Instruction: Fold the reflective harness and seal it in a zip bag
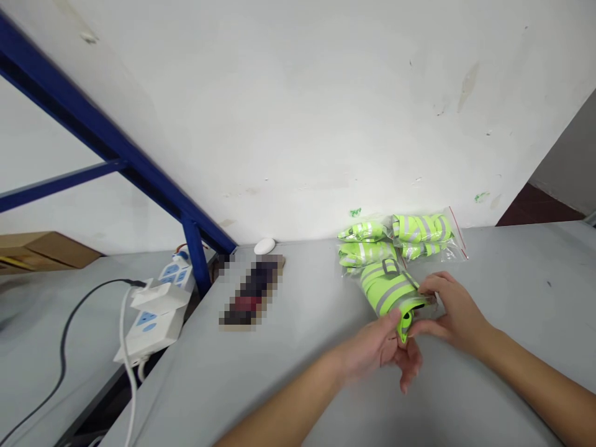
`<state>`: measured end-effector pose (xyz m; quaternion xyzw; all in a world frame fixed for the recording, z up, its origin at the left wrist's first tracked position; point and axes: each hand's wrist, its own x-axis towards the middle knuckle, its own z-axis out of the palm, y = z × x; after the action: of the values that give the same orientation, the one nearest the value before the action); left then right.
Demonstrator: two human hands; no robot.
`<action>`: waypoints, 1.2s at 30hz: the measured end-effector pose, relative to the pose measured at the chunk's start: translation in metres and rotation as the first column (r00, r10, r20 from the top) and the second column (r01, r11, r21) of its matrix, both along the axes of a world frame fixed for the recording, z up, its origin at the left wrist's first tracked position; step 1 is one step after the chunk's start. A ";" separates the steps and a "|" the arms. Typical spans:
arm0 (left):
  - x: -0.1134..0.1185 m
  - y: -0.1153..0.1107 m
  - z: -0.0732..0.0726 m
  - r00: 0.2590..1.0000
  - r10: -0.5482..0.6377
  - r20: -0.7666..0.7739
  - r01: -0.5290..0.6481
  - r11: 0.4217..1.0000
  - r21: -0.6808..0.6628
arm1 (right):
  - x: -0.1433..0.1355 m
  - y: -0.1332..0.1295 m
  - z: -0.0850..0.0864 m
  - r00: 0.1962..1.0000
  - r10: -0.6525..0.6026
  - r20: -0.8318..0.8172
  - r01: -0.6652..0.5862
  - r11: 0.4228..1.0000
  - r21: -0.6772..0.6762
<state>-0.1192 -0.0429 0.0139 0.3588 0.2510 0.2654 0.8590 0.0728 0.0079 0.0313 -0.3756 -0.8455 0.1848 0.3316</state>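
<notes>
A rolled neon-yellow strap bundle (388, 287) with grey reflective stripes and a dark buckle lies in a clear plastic bag on the grey table (307, 347). My left hand (382, 347) grips its near end from the left, thumb on top and other fingers curled beneath. At the bag's near right edge, my right hand (451, 310) holds the plastic between thumb and fingers. Just behind are more bagged neon bundles, some at the left (367, 253) and others at the right (421, 228), the latter in a bag with a red seal line.
A white wall (302, 124) rises behind the table. At the left are a blue metal frame (153, 186), a white power strip (158, 329) with cables, and a cardboard box (46, 251). A pixelated flat object (251, 295) and white oval item (265, 246) lie left of the bundles.
</notes>
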 end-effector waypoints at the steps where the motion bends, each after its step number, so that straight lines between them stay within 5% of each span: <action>1: 0.001 -0.001 0.000 0.998 -0.031 -0.057 0.032 0.999 0.018 | -0.001 0.000 0.000 0.999 -0.018 0.033 0.020 0.999 -0.044; 6: 0.003 -0.002 0.002 0.930 -0.002 -0.368 0.071 0.982 0.175 | -0.001 0.003 0.000 0.986 0.074 0.150 -0.042 0.977 -0.209; 12: -0.001 -0.002 0.021 0.793 0.064 -0.606 0.177 0.927 0.330 | 0.007 0.013 -0.006 0.988 0.088 0.127 -0.098 0.992 0.080; 16: -0.009 -0.009 0.038 0.801 -0.056 -0.596 0.320 0.881 0.348 | 0.012 0.020 -0.003 0.989 0.041 0.143 -0.064 0.984 0.164; 18: -0.015 -0.010 0.043 0.806 -0.006 -0.592 0.332 0.832 0.444 | 0.015 0.023 0.000 0.983 0.034 0.180 -0.060 0.988 0.142; 20: -0.022 -0.006 0.044 0.790 0.233 -0.568 0.239 0.735 0.634 | 0.018 0.026 0.003 0.970 0.029 0.241 -0.057 0.992 0.109; 22: -0.029 0.004 0.039 0.701 0.526 -0.481 0.180 0.522 0.834 | 0.021 0.027 0.004 0.952 0.022 0.306 -0.044 0.997 0.066; 24: -0.034 0.016 0.031 0.592 0.695 -0.407 0.268 0.307 0.913 | 0.024 0.028 0.004 0.938 0.020 0.345 -0.021 1.000 -0.002; 25: -0.035 0.022 0.027 0.558 0.721 -0.410 0.350 0.244 0.905 | 0.026 0.029 0.004 0.937 0.024 0.349 -0.008 0.999 -0.047; 28: -0.033 0.031 0.017 0.506 0.699 -0.505 0.538 0.201 0.818 | 0.031 0.031 0.003 0.950 0.048 0.310 0.017 0.979 -0.202; 31: -0.022 0.026 0.018 0.508 0.686 -0.521 0.568 0.188 0.802 | 0.038 0.037 0.001 0.966 0.033 0.255 0.049 0.950 -0.310; 36: -0.002 0.001 0.020 0.655 0.585 -0.478 0.583 0.010 0.812 | 0.042 0.051 -0.009 0.999 -0.017 0.047 0.038 0.875 -0.483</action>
<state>-0.1208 -0.0416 0.0334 0.9212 0.3150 0.1813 0.1387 0.1145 0.0587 0.0225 -0.4622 -0.7737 0.3778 0.2123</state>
